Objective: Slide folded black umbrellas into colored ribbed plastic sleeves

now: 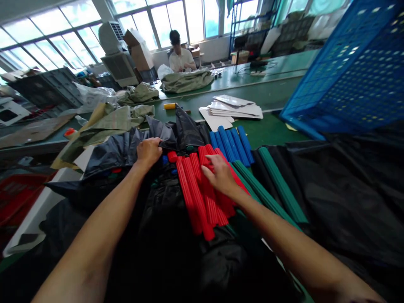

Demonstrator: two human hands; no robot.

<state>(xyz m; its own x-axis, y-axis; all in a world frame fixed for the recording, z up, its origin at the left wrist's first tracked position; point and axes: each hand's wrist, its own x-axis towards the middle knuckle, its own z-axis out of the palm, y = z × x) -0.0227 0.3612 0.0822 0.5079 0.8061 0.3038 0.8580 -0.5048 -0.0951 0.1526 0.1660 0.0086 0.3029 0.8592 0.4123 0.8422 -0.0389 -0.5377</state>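
My left hand (pixel 149 152) grips a fold of dark grey-blue fabric (pixel 120 149) at the top of a black cloth heap (pixel 167 210). My right hand (pixel 221 174) lies with fingers spread on a bundle of ribbed red plastic tubes (pixel 197 198), which rest on the black cloth. Beyond it lie several blue ribbed tubes (pixel 232 145). To the right are several long green tubes (pixel 268 189). A few small blue and red caps (pixel 164 160) show near my left hand. Whether my right hand grips a tube is hidden.
A tilted blue perforated plastic crate (pixel 347 71) stands at the right above black fabric. On the green workbench (pixel 271 94) lie white sheets (pixel 233 108), a yellow roll and olive cloth bundles (pixel 104 126). A seated person (pixel 180 52) works at the far bench by the windows.
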